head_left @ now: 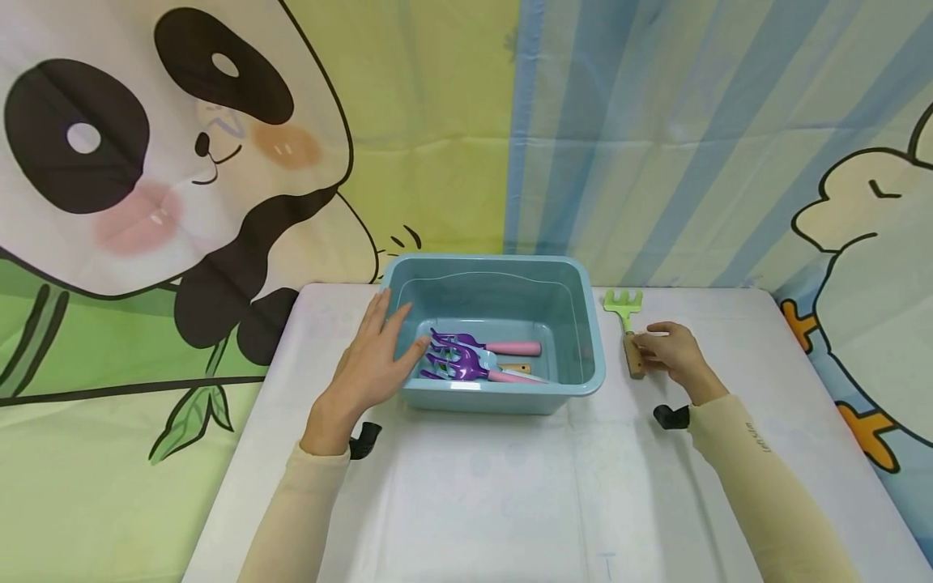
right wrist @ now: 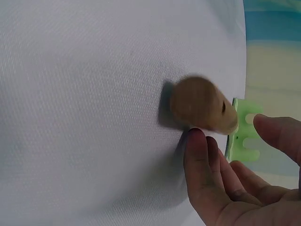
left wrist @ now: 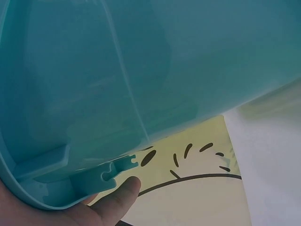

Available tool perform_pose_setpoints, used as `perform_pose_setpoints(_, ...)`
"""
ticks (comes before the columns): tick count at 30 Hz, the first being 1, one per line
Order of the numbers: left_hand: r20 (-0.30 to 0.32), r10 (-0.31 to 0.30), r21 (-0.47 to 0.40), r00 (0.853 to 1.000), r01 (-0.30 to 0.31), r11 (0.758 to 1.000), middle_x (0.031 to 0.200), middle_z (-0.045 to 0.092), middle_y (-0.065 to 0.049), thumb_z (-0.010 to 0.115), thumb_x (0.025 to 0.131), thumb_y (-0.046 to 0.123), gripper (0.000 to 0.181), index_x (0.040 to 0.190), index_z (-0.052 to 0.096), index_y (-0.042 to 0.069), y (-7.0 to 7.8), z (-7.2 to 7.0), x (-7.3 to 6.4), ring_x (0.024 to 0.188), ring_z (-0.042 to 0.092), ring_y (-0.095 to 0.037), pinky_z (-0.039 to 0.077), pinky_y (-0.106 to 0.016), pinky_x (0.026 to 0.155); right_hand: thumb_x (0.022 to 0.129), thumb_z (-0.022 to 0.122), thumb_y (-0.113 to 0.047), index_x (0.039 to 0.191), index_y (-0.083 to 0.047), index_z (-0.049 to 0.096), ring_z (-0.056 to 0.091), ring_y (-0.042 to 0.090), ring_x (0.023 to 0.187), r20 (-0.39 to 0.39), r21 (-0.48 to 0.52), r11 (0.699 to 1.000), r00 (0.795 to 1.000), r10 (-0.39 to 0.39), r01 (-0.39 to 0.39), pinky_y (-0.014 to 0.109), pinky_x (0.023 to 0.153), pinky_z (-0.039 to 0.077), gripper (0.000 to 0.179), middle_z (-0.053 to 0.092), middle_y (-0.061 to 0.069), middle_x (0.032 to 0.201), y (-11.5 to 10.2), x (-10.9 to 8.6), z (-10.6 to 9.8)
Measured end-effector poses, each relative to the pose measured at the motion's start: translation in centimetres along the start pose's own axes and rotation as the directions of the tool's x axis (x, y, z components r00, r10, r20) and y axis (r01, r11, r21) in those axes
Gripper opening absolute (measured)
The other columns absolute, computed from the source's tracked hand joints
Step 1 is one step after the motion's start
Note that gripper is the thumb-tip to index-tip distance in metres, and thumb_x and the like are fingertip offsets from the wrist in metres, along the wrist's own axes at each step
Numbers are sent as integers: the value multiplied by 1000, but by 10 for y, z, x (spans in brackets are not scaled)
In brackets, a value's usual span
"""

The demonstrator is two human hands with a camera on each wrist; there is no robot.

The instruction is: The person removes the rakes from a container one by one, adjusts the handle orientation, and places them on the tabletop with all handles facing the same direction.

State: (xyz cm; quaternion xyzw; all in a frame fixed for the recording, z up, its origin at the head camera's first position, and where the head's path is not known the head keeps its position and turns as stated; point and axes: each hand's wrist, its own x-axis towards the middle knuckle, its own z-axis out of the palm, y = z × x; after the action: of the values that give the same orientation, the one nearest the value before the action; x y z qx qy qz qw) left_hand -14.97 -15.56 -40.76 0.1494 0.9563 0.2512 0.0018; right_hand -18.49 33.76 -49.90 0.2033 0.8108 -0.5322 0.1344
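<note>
A small hand rake (head_left: 630, 355) with a light green head and wooden handle lies on the table, right of a blue plastic tub (head_left: 503, 400). My right hand (head_left: 674, 356) is beside its handle; in the right wrist view the fingertips (right wrist: 196, 143) are at the handle's side, while the thumb (right wrist: 277, 134) stands apart from it. My left hand (head_left: 375, 356) rests at the tub's left rim with fingers extended. The left wrist view shows a finger (left wrist: 124, 193) below the tub's rim. Inside the tub lie purple-headed hand rakes (head_left: 466, 366) with pink handles.
Among the rakes in the tub are a light blue piece and a wooden handle (head_left: 516, 368), partly covered. The white table (head_left: 496, 486) ends at a cartoon-printed cloth (head_left: 437, 121) behind. A black wrist mount (head_left: 670, 417) sits below each hand.
</note>
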Motion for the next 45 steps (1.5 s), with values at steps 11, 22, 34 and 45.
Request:
perform_pose_setpoints(11, 3, -4, -10, 1000, 4, 1000, 167, 0, -8, 39, 99, 66, 80, 158, 30, 13, 0, 0, -1, 152, -7, -23, 21, -63, 113, 103, 57, -20, 150, 11, 27, 55, 37, 115, 16, 37, 999, 1000, -12, 11, 43, 94, 52, 64, 44, 32, 139, -1, 0, -2)
perform_pose_setpoints(22, -2, -8, 7, 1000, 8, 1000, 167, 0, -8, 39, 99, 66, 80, 158, 31, 13, -1, 2, 0, 152, -6, -23, 21, -61, 114, 104, 57, -27, 150, 6, 33, 50, 46, 124, 71, 41, 980, 978, -196, 194, 46, 95, 50, 62, 43, 29, 138, -57, -22, -8)
perform_pose_setpoints(34, -2, -12, 6, 1000, 12, 1000, 168, 0, -8, 37, 98, 68, 82, 158, 31, 13, -3, 2, 1, 152, -8, -21, 21, -61, 114, 100, 63, -28, 141, -2, 47, 59, 31, 110, 222, 36, 918, 892, -393, 396, 35, 88, 55, 51, 51, 23, 128, -155, -64, 12)
perform_pose_setpoints(45, 8, -10, 8, 1000, 10, 1000, 167, 0, -8, 37, 98, 68, 82, 158, 30, 13, -3, 1, 1, 152, -10, -20, 18, -60, 115, 99, 65, -21, 135, -1, 55, 61, 29, 109, 502, -94, 863, 773, -389, 496, 49, 93, 52, 42, 60, 18, 122, -208, -63, 67)
